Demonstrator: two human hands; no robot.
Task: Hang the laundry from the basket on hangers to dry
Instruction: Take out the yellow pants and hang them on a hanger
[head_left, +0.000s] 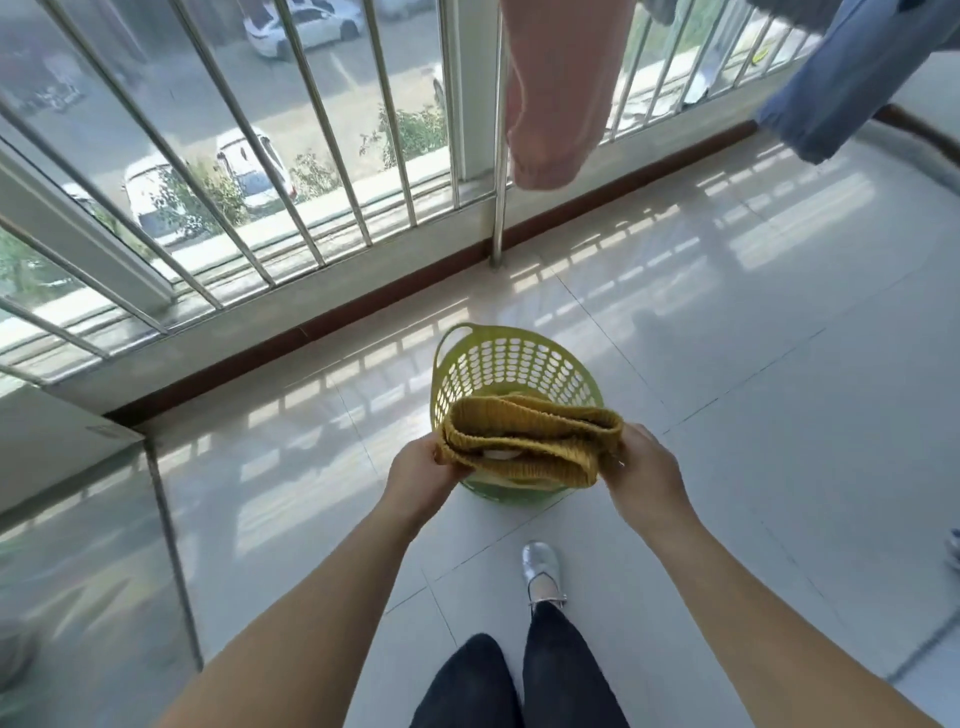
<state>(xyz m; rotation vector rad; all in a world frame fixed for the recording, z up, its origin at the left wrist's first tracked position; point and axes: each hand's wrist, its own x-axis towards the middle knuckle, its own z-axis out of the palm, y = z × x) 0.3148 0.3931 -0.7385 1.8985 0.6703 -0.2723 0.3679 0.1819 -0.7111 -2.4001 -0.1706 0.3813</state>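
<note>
Basket interior behind yellow knit; pink garment and blue garment tops beyond frame.

Chunky ribbed yellow knit; perforated green plastic basket, smooth. Glossy white floor tiles, polished metal railing bars. Shiny silver shoe

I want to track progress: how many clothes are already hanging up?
2 in view: a pink garment at top centre, a blue garment at top right. More may hang above the frame.

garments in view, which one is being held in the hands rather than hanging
The mustard-yellow knitted garment, gripped by left hand and right hand above the green basket; the pink garment and blue garment hang overhead.
</note>
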